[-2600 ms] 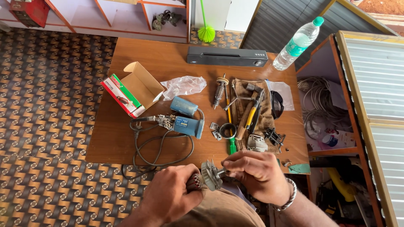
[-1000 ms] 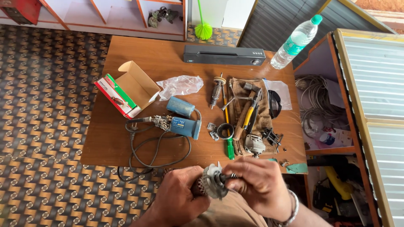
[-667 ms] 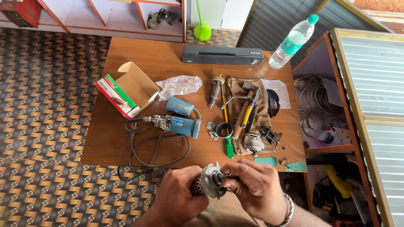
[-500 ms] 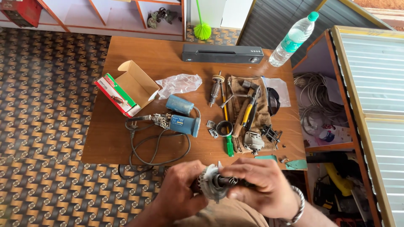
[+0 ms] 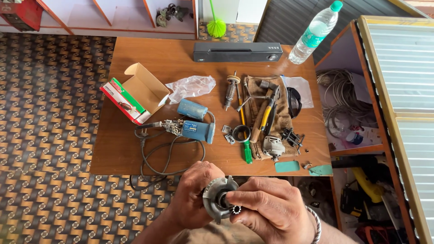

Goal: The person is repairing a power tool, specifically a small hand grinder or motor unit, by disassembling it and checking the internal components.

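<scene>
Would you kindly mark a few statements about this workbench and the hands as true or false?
1. Both hands hold a grey metal part with a toothed end. True: the left hand and right hand grip the grey metal part together.
2. The cardboard box is closed. False: its flaps stand open.
3. The water bottle stands at the far right corner of the table. True.
4. The blue tool body lies on the floor. False: it lies on the table, its cable coiled beside it.
5. The green-handled screwdriver is in the right hand. False: it lies on the table.
</scene>
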